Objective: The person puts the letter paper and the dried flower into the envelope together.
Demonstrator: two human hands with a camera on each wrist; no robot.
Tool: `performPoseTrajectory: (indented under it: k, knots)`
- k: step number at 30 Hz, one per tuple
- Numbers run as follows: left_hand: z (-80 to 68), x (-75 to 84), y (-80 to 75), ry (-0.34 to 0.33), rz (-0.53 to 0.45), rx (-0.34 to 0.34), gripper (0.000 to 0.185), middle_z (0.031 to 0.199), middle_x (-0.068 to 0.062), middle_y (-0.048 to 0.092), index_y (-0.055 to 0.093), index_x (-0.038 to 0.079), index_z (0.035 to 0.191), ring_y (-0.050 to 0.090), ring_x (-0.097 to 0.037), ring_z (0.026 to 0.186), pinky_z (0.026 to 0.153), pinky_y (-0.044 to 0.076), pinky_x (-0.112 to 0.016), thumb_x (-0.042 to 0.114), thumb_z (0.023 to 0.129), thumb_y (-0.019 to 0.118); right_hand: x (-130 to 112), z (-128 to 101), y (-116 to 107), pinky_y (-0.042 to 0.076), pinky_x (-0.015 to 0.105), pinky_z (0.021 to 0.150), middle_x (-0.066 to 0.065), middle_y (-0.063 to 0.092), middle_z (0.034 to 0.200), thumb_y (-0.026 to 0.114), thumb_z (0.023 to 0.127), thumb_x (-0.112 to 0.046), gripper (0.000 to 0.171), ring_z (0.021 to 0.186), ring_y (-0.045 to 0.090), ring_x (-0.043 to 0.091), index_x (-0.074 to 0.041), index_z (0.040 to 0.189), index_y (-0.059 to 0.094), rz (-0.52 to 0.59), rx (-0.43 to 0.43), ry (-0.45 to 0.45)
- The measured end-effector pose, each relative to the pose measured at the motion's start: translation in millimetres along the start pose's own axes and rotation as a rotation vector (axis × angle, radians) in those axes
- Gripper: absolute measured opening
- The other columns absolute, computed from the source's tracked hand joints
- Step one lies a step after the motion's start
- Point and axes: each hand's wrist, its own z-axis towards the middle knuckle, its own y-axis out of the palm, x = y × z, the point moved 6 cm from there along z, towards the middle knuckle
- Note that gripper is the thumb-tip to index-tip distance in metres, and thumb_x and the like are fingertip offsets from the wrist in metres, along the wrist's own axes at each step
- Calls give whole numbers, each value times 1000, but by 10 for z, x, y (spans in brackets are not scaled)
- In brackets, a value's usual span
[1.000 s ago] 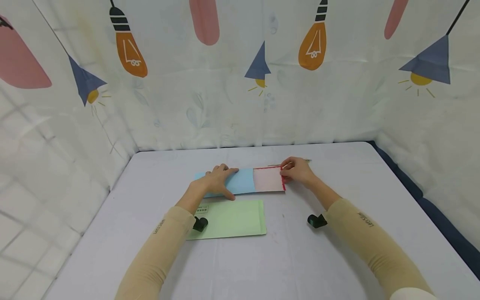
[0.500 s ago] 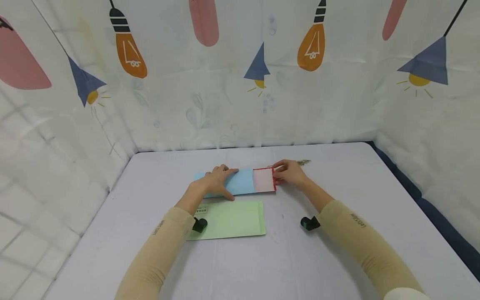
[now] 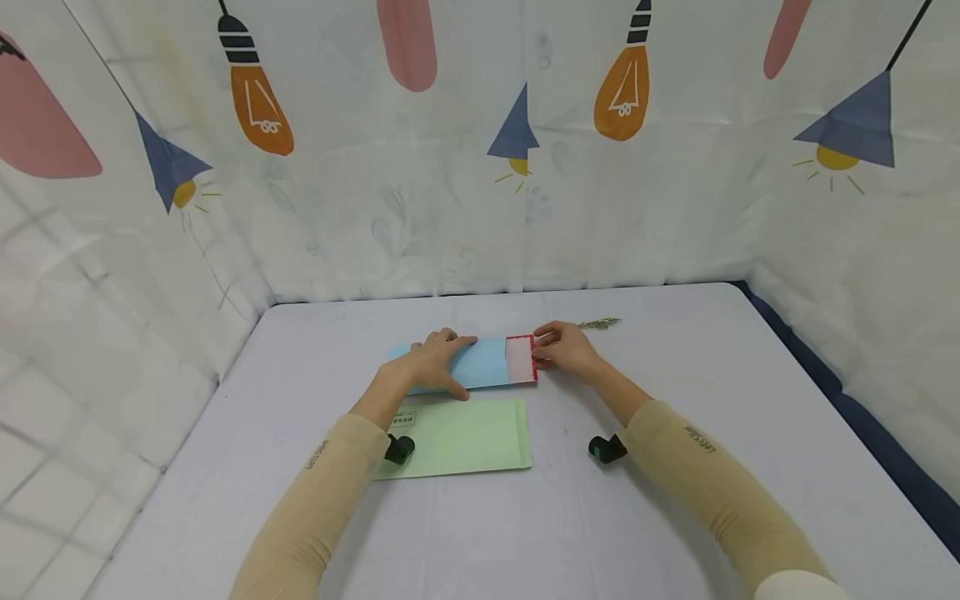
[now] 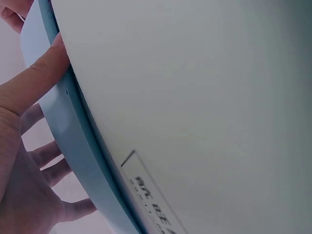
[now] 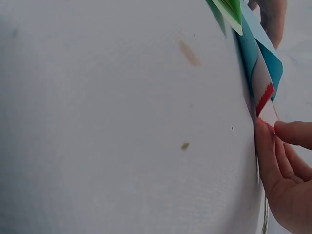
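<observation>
A light blue envelope [image 3: 483, 365] lies flat at the middle of the table. A pale pink card with a red zigzag edge [image 3: 521, 360] sticks out of its right end by a narrow strip. My left hand [image 3: 450, 354] rests flat on the envelope's left half, fingers straight and thumb at the near edge. At the card's red end, my right hand [image 3: 543, 350] pinches it between thumb and fingers. The right wrist view shows the card [image 5: 265, 97] entering the blue envelope [image 5: 248, 48], with my right hand [image 5: 280, 141] on it. In the left wrist view, my left hand's thumb [image 4: 34, 83] touches the envelope's edge [image 4: 73, 131].
A light green envelope [image 3: 465, 437] lies flat just in front of the blue one, near my left forearm. A small dried sprig [image 3: 600, 322] lies behind my right hand. Patterned curtain walls [image 3: 480, 167] close in the table [image 3: 675, 350] on three sides.
My right hand has moved left with the card, which has slid further into the blue envelope, so less of it shows. The left hand has stayed in place.
</observation>
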Motion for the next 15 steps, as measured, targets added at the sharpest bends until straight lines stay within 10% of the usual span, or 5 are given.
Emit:
performPoseTrajectory:
  k: [15]
  knots:
    - [-7,11,-2,7,11,9,106,154,-15,34,30,22,163,32,-34,143,110,29,-60,48,79,88,-66,-18,174,60,34,79,20,65,113,71,95,1,31,89,71,25,6,125,63,79,-31,10]
